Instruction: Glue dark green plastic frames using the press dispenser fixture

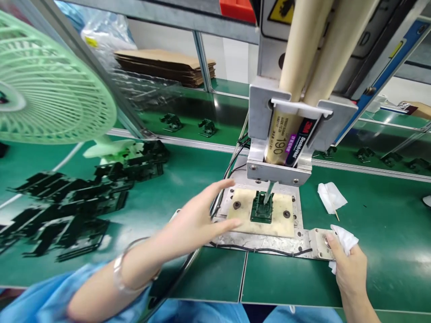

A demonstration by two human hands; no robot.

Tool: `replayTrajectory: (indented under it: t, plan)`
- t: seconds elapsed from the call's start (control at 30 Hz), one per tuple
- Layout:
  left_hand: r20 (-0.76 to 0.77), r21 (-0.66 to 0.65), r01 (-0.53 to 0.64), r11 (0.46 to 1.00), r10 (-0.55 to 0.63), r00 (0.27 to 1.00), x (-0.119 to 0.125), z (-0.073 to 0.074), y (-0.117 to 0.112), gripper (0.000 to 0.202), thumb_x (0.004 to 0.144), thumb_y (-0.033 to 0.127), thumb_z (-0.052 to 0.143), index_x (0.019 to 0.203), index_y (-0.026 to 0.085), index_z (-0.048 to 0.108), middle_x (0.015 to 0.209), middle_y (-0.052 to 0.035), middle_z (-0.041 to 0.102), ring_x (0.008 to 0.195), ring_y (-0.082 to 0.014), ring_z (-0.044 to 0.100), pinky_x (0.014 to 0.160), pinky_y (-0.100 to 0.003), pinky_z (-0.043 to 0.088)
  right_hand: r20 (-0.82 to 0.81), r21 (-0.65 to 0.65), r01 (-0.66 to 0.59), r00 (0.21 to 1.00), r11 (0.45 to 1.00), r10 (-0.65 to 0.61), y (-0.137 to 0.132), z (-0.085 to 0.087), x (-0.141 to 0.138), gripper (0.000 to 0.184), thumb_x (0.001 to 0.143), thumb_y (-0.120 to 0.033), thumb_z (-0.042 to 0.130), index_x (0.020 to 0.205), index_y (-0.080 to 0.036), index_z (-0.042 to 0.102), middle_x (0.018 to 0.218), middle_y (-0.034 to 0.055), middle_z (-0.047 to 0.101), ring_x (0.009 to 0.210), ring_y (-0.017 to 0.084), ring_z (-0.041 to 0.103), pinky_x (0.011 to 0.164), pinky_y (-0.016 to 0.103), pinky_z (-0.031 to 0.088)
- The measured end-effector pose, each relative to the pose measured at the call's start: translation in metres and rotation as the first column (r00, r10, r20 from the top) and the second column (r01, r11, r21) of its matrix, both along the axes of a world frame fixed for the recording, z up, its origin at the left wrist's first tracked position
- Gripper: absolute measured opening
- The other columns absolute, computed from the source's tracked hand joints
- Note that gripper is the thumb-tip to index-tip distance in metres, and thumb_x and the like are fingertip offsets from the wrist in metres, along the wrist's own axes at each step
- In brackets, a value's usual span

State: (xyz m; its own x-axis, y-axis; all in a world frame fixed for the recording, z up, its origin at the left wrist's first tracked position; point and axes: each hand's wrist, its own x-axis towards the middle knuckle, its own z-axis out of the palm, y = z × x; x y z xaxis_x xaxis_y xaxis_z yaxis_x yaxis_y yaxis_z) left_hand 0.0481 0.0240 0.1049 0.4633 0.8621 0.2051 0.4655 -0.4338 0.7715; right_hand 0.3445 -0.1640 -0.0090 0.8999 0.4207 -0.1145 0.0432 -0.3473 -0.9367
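Note:
My left hand (198, 217) reaches toward the cream fixture plate (242, 213), fingers stretched out and apart, holding nothing. A dark green part (261, 208) sits in the middle of that plate, under the nozzle (269, 194) of a glue dispenser holding a twin adhesive cartridge (291, 141). My right hand (348, 264) is closed around a crumpled white tissue (345, 240), with its thumb pressed on a round button (326, 242) on the metal base at the fixture's right end.
Rows of black plastic parts (67, 211) lie on the green mat at the left. A light green fan (50, 85) stands at far left. A second tissue with a small stick (332, 197) lies right of the fixture. A conveyor with black parts (207, 128) and stacked cardboard (168, 65) sit behind.

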Motion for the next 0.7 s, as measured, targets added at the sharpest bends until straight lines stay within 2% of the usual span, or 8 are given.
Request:
replayTrajectory:
  t: [0.07,0.1,0.23,0.33,0.43,0.5,0.57,0.7]
  plan:
    - [-0.121,-0.140,0.143,0.980,-0.160,0.980,0.022,-0.006,0.006,0.086,0.061,0.050,0.082,0.135,0.020,0.049,0.138,-0.0132,0.055,0.122,-0.0356,0.055,0.099,-0.046,0.050,-0.009,0.002,-0.003,1.000,1.000,0.003,0.000,-0.001,0.001,0.073,0.053,-0.066,0.081,0.105,-0.017,0.071,0.106,0.0092,0.069,0.106,0.036,0.060,0.089,0.044,0.046]
    - [-0.131,-0.206,0.194,0.959,-0.223,0.966,0.031,-0.011,0.010,0.088,0.061,0.048,0.082,0.136,0.018,0.046,0.140,-0.0147,0.053,0.127,-0.0359,0.051,0.105,-0.048,0.045,-0.010,0.010,-0.009,1.000,1.000,0.009,0.000,-0.002,0.001,0.073,0.053,-0.066,0.081,0.106,-0.016,0.070,0.107,0.0095,0.069,0.106,0.036,0.059,0.090,0.044,0.046]
    - [0.076,-0.350,0.354,0.867,-0.351,0.933,0.054,-0.026,0.018,0.056,0.070,0.036,0.077,0.119,0.017,0.056,0.125,-0.0129,0.061,0.121,-0.0306,0.056,0.107,-0.046,0.042,-0.005,0.049,-0.043,0.999,0.998,0.043,-0.001,-0.008,0.003,0.073,0.056,-0.065,0.082,0.107,-0.015,0.070,0.107,0.0104,0.069,0.106,0.036,0.060,0.090,0.044,0.046]
    - [0.265,-0.454,0.397,0.798,-0.304,0.915,0.058,-0.025,0.016,0.048,0.069,0.034,0.079,0.109,0.017,0.058,0.115,-0.0099,0.065,0.113,-0.0254,0.060,0.105,-0.041,0.044,0.009,0.073,-0.066,0.998,0.995,0.066,-0.002,-0.011,0.005,0.071,0.059,-0.064,0.082,0.109,-0.015,0.070,0.108,0.0102,0.069,0.105,0.035,0.060,0.091,0.044,0.047]
    - [0.247,-0.630,0.297,0.718,-0.177,0.953,0.056,-0.018,0.011,0.047,0.064,0.040,0.084,0.097,0.015,0.062,0.093,-0.0053,0.068,0.090,-0.0199,0.064,0.087,-0.032,0.050,0.019,0.066,-0.071,0.997,0.995,0.070,-0.002,-0.010,0.004,0.070,0.060,-0.064,0.082,0.109,-0.015,0.070,0.106,0.0099,0.069,0.103,0.034,0.061,0.087,0.041,0.049]
    - [0.232,-0.741,0.262,0.618,-0.130,0.964,0.053,-0.015,0.005,0.044,0.064,0.048,0.083,0.084,0.014,0.065,0.072,-0.0003,0.062,0.067,-0.0144,0.058,0.066,-0.025,0.048,0.019,0.061,-0.068,0.998,0.996,0.067,0.000,-0.009,0.004,0.070,0.059,-0.064,0.082,0.108,-0.015,0.070,0.105,0.0103,0.069,0.101,0.034,0.062,0.083,0.040,0.050]
    - [0.279,-0.831,0.276,0.483,-0.068,0.958,0.048,-0.014,-0.003,0.044,0.065,0.053,0.082,0.074,0.014,0.064,0.062,0.0016,0.056,0.058,-0.0121,0.052,0.055,-0.023,0.042,0.026,0.076,-0.064,0.998,0.995,0.062,0.003,-0.008,0.004,0.071,0.059,-0.064,0.082,0.108,-0.014,0.070,0.104,0.0109,0.070,0.098,0.034,0.063,0.080,0.039,0.051]
    - [0.465,-0.876,0.451,0.170,0.054,0.884,0.031,-0.011,-0.032,0.053,0.063,0.058,0.082,0.089,0.013,0.072,0.086,-0.0072,0.069,0.079,-0.0196,0.063,0.071,-0.027,0.050,0.084,0.117,-0.024,0.996,0.993,0.014,0.000,-0.012,0.005,0.067,0.064,-0.063,0.080,0.106,-0.012,0.070,0.099,0.0123,0.070,0.093,0.033,0.064,0.075,0.038,0.052]
